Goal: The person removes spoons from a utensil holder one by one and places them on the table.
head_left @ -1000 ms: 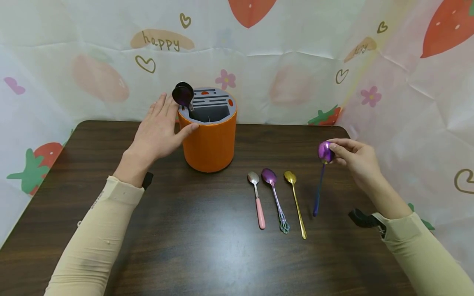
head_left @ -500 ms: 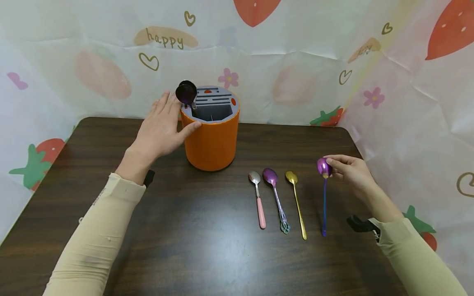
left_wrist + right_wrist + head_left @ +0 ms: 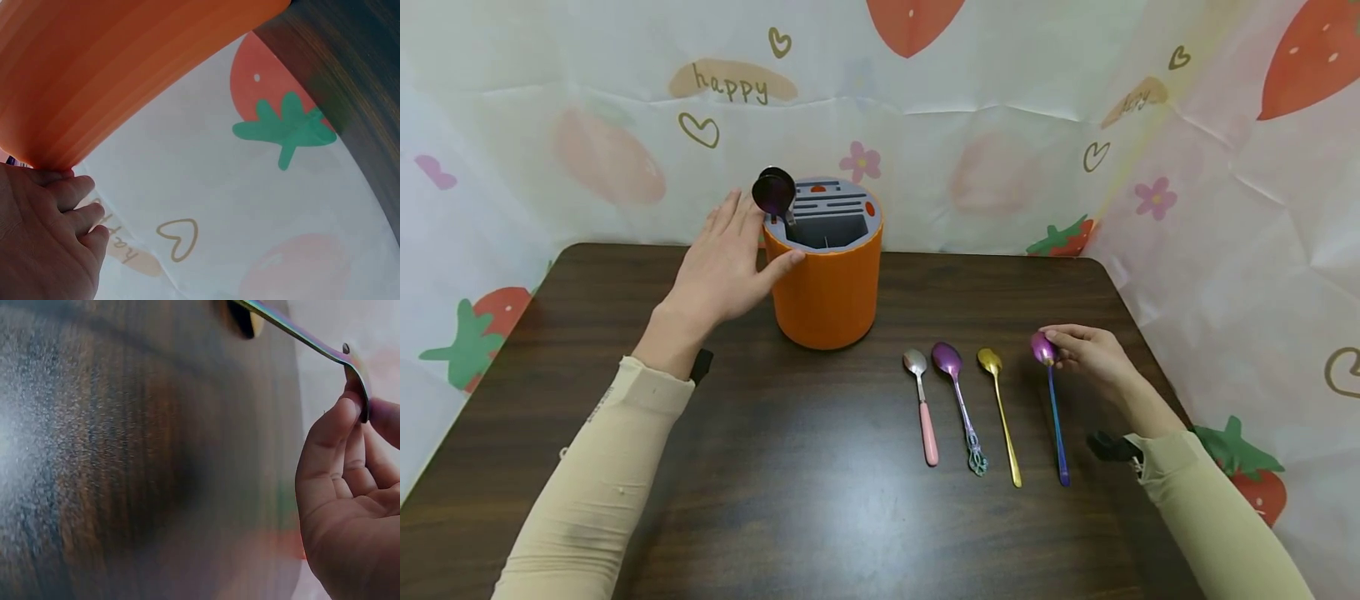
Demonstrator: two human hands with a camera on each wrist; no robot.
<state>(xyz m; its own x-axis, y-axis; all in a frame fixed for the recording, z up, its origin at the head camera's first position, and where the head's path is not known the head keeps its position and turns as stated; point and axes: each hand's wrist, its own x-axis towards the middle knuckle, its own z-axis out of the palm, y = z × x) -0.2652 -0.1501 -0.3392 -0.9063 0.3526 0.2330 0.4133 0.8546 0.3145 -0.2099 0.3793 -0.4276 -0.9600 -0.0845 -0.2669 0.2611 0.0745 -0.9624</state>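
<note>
Head view: right hand [image 3: 1093,354] pinches purple spoon [image 3: 1051,400].

Table [image 3: 820,500] front bare; orange holder [image 3: 827,292] blocks rear.

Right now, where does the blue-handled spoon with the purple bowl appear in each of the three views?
Head view: the blue-handled spoon is rightmost in the spoon row, its bowl pinched by the right hand.
Left wrist view: not in it; only the orange holder and the left hand show.
Right wrist view: the spoon runs along the top right, held at the fingertips.
Shared landmark: the dark wooden table.
</note>
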